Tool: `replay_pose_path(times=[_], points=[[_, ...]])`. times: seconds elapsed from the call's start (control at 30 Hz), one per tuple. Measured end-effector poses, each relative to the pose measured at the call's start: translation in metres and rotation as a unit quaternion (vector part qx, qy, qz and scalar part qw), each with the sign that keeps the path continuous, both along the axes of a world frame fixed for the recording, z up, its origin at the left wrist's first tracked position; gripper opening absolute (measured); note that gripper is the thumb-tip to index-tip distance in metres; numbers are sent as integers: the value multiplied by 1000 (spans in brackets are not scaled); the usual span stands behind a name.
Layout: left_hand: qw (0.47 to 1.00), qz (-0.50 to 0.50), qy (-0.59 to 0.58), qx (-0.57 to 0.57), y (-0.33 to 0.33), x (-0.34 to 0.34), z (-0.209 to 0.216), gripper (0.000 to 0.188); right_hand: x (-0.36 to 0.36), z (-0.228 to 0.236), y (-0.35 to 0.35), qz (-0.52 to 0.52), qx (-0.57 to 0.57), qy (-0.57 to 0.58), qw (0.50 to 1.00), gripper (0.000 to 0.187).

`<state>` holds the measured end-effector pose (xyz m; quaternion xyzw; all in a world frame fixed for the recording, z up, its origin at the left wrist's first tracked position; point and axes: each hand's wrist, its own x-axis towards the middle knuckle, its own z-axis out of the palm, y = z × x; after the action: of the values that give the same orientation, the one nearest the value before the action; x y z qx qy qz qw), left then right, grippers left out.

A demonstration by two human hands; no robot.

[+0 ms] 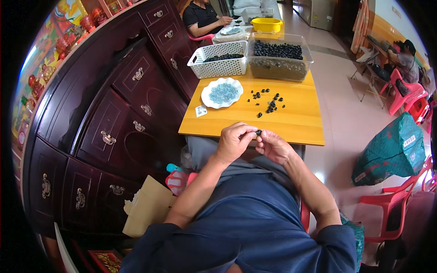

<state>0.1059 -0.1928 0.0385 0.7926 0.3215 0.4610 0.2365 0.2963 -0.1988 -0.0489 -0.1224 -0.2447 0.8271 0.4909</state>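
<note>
Just in front of the table's near edge, my left hand and my right hand meet, with fingers closed in a pinch. Between their fingertips is a small round black piece; its exact kind is too small to make out. Several similar loose black pieces lie scattered on the yellow wooden table beyond my hands. To their left stands a white scalloped plate holding many tiny clear-bluish bits. A small white printed card lies beside the plate.
At the table's far side are a white perforated basket and a clear plastic bin, both holding black pieces. Behind them stands a yellow tub. A dark wooden cabinet lines the left; a green bag and pink-red chairs stand right.
</note>
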Motion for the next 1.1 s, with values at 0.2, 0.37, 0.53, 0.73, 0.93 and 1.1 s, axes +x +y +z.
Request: replay_pose_path(times=[0.2,0.37,0.53,0.73,0.93,1.1], points=[[1000,-4,-14,-17,-3,2,1,15,-1,2,-1,-15,5,-44,999,17],[999,-10,-27,-15,-2,2,0,14,-1,-2,2,-6,34,-72,997,18],[1000,-9,-9,5,0,0,-3,12,-2,-2,2,-10,24,-73,997,18],[999,-10,13,29,0,-1,1,11,-1,0,1,-6,12,-80,997,18],[998,-14,26,49,-1,-1,4,8,-1,8,-2,29,28,-77,996,17],[999,-26,-5,21,-5,-2,6,7,0,7,-2,30,26,-77,996,19]])
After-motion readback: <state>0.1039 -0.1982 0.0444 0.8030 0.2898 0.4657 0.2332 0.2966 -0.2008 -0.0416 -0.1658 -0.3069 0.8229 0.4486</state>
